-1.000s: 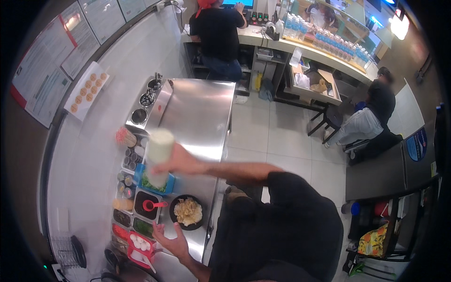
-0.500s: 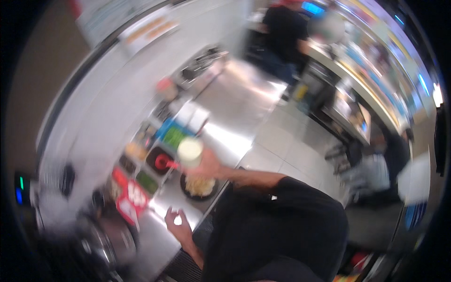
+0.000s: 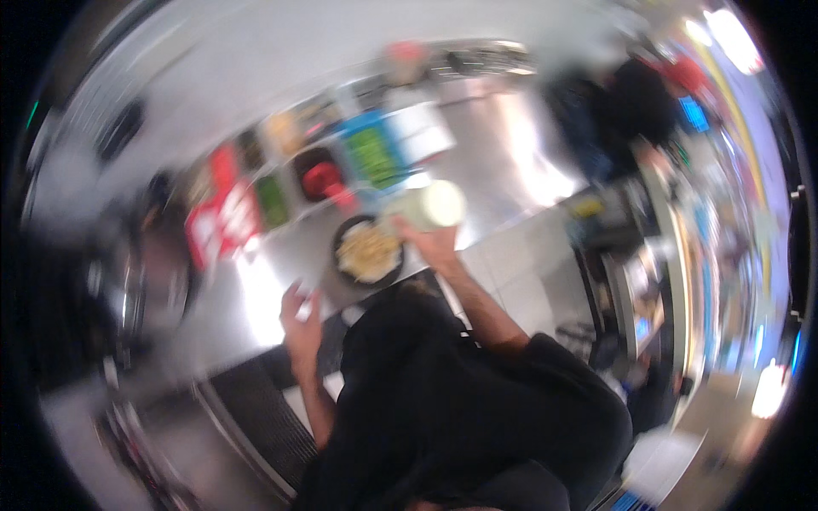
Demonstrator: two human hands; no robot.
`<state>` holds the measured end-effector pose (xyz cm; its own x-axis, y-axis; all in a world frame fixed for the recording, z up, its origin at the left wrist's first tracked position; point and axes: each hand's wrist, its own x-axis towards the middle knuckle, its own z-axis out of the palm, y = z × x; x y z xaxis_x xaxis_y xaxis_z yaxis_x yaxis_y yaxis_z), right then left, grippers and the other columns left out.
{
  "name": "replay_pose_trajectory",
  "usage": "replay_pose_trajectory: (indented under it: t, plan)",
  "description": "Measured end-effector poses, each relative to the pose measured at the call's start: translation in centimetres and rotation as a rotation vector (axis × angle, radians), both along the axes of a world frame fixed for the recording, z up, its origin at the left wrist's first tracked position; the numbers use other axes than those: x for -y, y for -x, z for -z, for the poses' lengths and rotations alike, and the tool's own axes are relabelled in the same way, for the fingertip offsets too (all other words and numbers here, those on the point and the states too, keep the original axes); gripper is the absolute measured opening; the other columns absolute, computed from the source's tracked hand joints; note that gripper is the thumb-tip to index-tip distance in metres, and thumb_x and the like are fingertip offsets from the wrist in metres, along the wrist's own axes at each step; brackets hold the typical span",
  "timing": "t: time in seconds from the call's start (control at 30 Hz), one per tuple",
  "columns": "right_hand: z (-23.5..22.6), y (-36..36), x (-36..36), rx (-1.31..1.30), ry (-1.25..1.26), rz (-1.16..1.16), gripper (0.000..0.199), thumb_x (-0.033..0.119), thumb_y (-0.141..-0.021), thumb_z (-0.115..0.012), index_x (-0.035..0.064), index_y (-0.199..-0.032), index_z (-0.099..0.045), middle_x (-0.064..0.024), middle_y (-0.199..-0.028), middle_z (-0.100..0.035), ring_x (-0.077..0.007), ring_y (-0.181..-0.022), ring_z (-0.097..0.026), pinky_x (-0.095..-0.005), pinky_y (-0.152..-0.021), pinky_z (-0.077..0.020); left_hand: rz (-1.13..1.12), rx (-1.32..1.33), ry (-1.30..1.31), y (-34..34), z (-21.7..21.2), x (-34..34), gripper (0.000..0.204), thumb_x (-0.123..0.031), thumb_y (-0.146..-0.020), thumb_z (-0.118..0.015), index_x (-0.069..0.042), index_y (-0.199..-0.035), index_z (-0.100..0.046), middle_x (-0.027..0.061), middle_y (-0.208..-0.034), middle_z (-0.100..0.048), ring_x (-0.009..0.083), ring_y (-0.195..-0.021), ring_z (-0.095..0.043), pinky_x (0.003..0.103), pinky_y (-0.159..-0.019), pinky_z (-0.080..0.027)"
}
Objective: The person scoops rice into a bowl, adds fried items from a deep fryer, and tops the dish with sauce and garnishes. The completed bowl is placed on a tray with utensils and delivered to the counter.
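My right hand (image 3: 436,247) grips a round container (image 3: 443,203) with a pale yellow-green top, held tilted over the counter's front edge. To the left of it, a black bowl (image 3: 394,273) sits on the steel counter, filled with pale yellow food (image 3: 367,253) whose kind is blurred. My left hand (image 3: 300,322) hovers left of the bowl, fingers curled together round a small whitish spot that I cannot make out. Behind the bowl, a red ladle (image 3: 342,196) rests in a dark tub of red sauce (image 3: 315,170).
Tubs of chopped greens (image 3: 372,157) and darker green herbs (image 3: 271,200) line the back, beside a red and white bag (image 3: 223,223). White containers (image 3: 419,130) stand farther right. Steel pots (image 3: 158,255) are at far left. Another person (image 3: 635,102) stands at the far right.
The view has turned, so the counter now runs more level. My right hand has carried the container rightward, away from above the bowl. The left hand stays curled left of the bowl.
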<state>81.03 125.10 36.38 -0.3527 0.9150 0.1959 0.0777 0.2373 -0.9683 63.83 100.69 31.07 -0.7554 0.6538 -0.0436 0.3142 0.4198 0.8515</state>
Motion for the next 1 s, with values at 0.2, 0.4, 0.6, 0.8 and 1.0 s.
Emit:
replay_pose_trajectory:
  t: [0.2,0.4,0.6,0.8,1.0]
  plan:
    - [-4.5,-2.0,-2.9,-0.077,-0.061,-0.020,0.074,0.030,-0.068,-0.090,0.0041,-0.129,-0.057,-0.0105,-0.113,-0.070,-0.0211,-0.104,-0.067,-0.0388,-0.096,-0.0535,0.173,0.631,-0.095,1.1,12.6,-0.7,0.045,-0.028,-0.104,-0.062,0.001,-0.137,-0.050,0.0113,-0.095,-0.064,0.0179,-0.080,-0.064,0.030,-0.070,-0.055]
    - [-4.4,-3.9,-2.4,0.018,-0.339,-0.094,0.064,0.032,-0.065,-0.092,0.0041,-0.115,-0.064,-0.0103,-0.104,-0.072,-0.0210,-0.094,-0.070,-0.0358,-0.088,-0.0558,0.290,0.813,0.237,0.9,11.7,-5.0,0.051,-0.044,-0.106,-0.053,-0.005,-0.137,-0.045,0.0163,-0.095,-0.069,0.0219,-0.069,-0.069,0.031,-0.064,-0.056]
    - [-17.0,-5.6,-1.1,-0.272,-0.507,-0.021,0.075,0.029,-0.065,-0.097,0.0019,-0.125,-0.061,-0.0124,-0.116,-0.066,-0.0222,-0.105,-0.067,-0.0360,-0.090,-0.0543,0.359,0.910,0.068,0.9,13.5,-5.5,0.042,-0.035,-0.108,-0.051,-0.004,-0.135,-0.045,0.0178,-0.098,-0.069,0.0237,-0.071,-0.072,0.034,-0.065,-0.060]
    - [1.1,-1.5,-1.0,0.112,0.096,0.072,0.067,0.024,-0.068,-0.094,0.0030,-0.123,-0.062,-0.0093,-0.107,-0.071,-0.0179,-0.099,-0.069,-0.0367,-0.091,-0.0565,0.329,0.829,-0.027,-1.6,10.9,-7.1,0.045,-0.031,-0.105,-0.059,0.002,-0.133,-0.047,0.0177,-0.104,-0.069,0.0262,-0.076,-0.072,0.036,-0.068,-0.061]
    - [1.0,-2.8,-2.8,-0.033,0.155,0.106,0.035,0.014,-0.080,-0.088,-0.0018,-0.106,-0.070,-0.0090,-0.093,-0.074,-0.0159,-0.078,-0.071,-0.0295,-0.064,-0.0592,0.099,1.053,-0.046,-2.3,9.8,-4.3,0.056,-0.029,-0.106,-0.058,0.001,-0.149,-0.038,0.0171,-0.110,-0.071,0.0220,-0.096,-0.072,0.033,-0.080,-0.057]
